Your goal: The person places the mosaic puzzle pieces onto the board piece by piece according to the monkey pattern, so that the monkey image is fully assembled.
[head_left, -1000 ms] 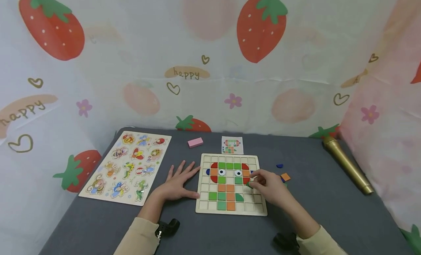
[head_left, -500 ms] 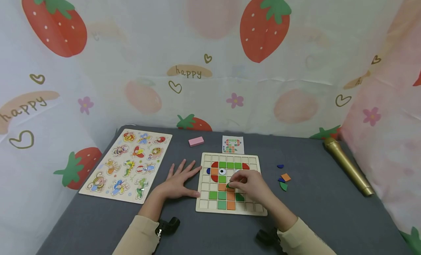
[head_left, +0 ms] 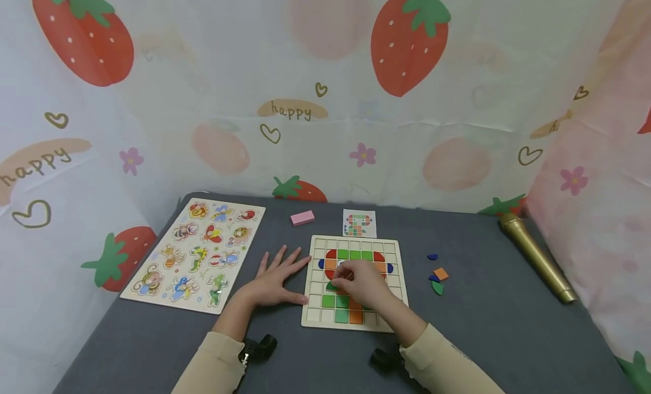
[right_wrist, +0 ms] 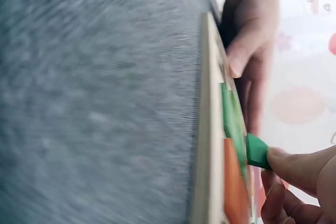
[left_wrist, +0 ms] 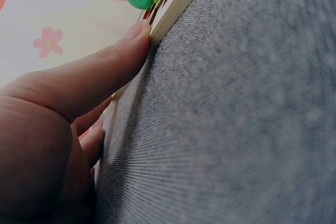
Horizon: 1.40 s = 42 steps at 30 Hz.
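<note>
A wooden grid board [head_left: 314,316] filled partly with coloured tiles lies in the middle of the table. Over its left-centre cells my right hand [head_left: 362,282] pinches a green quarter-round tile [right_wrist: 256,151] between thumb and fingertips, just above the board. The same tile shows at the top of the left wrist view. My left hand [head_left: 274,284] lies with fingers spread at the board's left side, its thumb touching the board's edge. Red, orange, green and blue tiles form a figure on the grid; the right hand hides some of them.
Loose tiles lie right of the board: an orange square [head_left: 441,274], a green quarter-round [head_left: 437,288] and blue pieces [head_left: 432,256]. Behind the board are a pattern card [head_left: 359,223] and a pink block [head_left: 302,218]. An insect puzzle board [head_left: 193,255] lies left, a gold microphone [head_left: 538,258] right.
My right hand has moved left across the board with the green quarter-round tile, from its right side to the left-centre cells. The left hand has stayed at the board's edge.
</note>
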Motion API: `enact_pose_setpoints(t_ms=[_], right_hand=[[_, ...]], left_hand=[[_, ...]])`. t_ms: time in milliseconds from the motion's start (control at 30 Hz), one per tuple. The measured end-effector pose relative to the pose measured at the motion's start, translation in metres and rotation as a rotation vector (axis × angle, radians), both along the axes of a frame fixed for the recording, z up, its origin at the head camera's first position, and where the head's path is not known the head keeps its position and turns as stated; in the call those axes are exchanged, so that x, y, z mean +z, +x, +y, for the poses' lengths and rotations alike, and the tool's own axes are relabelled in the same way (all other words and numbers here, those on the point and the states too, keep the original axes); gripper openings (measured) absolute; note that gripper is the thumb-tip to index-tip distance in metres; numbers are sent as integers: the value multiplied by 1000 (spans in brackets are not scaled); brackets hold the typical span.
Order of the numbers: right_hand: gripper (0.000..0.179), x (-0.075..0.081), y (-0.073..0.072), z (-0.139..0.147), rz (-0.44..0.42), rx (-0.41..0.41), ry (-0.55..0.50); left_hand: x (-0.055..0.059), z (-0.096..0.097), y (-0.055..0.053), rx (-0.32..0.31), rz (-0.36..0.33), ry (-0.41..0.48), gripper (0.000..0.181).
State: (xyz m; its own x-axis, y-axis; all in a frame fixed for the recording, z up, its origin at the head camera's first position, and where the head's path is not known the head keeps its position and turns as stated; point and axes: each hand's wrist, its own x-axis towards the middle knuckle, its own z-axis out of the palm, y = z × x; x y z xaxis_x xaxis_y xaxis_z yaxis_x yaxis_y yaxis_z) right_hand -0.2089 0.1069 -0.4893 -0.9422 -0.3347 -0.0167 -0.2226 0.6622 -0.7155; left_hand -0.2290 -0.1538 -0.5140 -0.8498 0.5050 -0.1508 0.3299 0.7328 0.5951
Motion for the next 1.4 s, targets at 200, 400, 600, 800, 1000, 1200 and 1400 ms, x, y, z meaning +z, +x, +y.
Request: enact_pose_setpoints(t_ms=[200, 400, 600, 800, 1000, 1200, 1400], right_hand=[[6, -1, 2, -7, 72, 44, 93], [5, -1, 2, -10, 111, 43, 179], [7, 0, 2, -9, 136, 63, 215], [9, 1, 6, 13, 76, 25, 139], [5, 3, 12, 45, 86, -51, 118], [6, 5, 17, 74, 84, -110, 100], [11, 8, 19, 101, 61, -175, 89]], left_hand=[[1, 0, 1, 6, -5, 5, 97], [1, 0, 1, -1, -3, 2, 97], [0, 0, 0, -1, -1, -3, 97], [0, 1, -1, -2, -6, 2, 97], [1, 2, 0, 2, -10, 5, 98], [3, 2, 1, 3, -12, 12, 98], [2, 2, 1, 9, -20, 15, 99]])
